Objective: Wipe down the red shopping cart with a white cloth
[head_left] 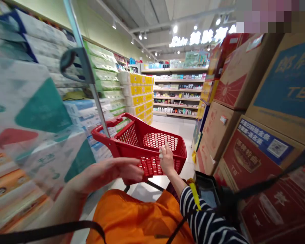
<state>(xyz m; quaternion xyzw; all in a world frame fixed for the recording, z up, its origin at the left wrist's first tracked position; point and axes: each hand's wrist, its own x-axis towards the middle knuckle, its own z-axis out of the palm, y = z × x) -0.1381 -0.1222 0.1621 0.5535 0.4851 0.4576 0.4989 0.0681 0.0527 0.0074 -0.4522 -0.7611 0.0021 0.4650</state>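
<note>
**Red plastic shopping cart w/ perforated walls (pixel 134 147) stands sideways in aisle**

Cart's in the near middle, btwn stacked goods left & right; handle end left, long side facing wearer, prob. so the near wall is in easy reach.

Right hand (pixel 167 161), in a navy-and-white striped sleeve (pixel 203 214), is at the near rim, fingers bunched upward w/ small white bits at the tips (can't tell what). Can't tell if it grips; maybe there to steady the cart. Left hand (pixel 118 169), blurred, is flat w/ fingers stretched out, tips in front of the near wall; touching or not, can't tell. Hands are apart, both over or beyond the bright orange cloth apron (pixel 137 217).

Grey metal pole w/ loop-shaped plastic fitting (pixel 84 64) rises by the handle end, leaning left, prob. mounted there to stay off the basket.

Left: large white packs w/ teal and red shapes (pixel 43 105), piled flat, presumably for stability. Farther: yellow-and-white packs (pixel 139 91), squared up in layers. Right: brown and red cardboard cartons (pixel 220 125), stacked high, likely to save floor. Far end: pale long shelves (pixel 178 80) w/ small goods in rows, prob. for easy viewing.
</note>
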